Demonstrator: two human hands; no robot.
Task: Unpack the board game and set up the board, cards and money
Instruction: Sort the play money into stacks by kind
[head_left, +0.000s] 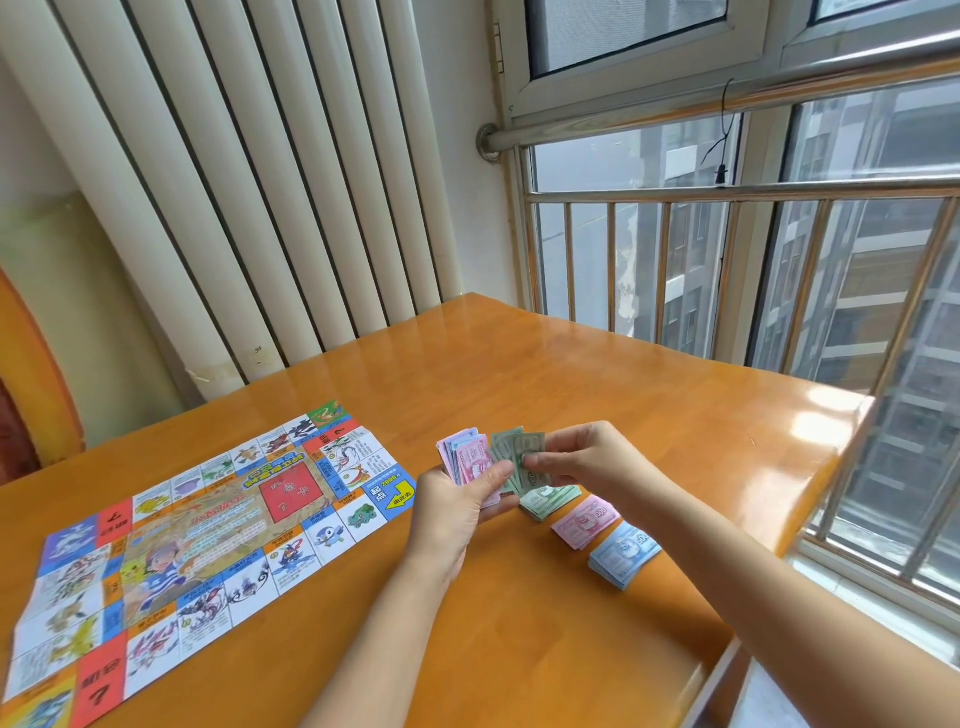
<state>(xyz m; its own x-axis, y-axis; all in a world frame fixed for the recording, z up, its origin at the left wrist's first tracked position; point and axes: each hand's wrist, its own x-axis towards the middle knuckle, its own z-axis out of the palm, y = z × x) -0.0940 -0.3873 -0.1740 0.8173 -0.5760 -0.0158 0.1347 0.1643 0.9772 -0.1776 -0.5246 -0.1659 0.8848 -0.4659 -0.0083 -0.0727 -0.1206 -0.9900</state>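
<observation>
The colourful paper game board (208, 535) lies unfolded flat on the left half of the wooden table (519, 374). My left hand (457, 509) grips a mixed wad of play money (470, 460), pink and blue notes showing. My right hand (582, 457) pinches green notes (519, 452) at the right side of that wad. Three sorted piles lie on the table just right of my hands: a green pile (553, 501), a pink pile (587, 522) and a blue pile (623, 553). No cards are visible.
A tall white radiator (234, 171) stands against the wall behind the table. A window with a metal railing (727, 249) runs along the table's right edge. An orange chair back (36, 364) shows at the far left.
</observation>
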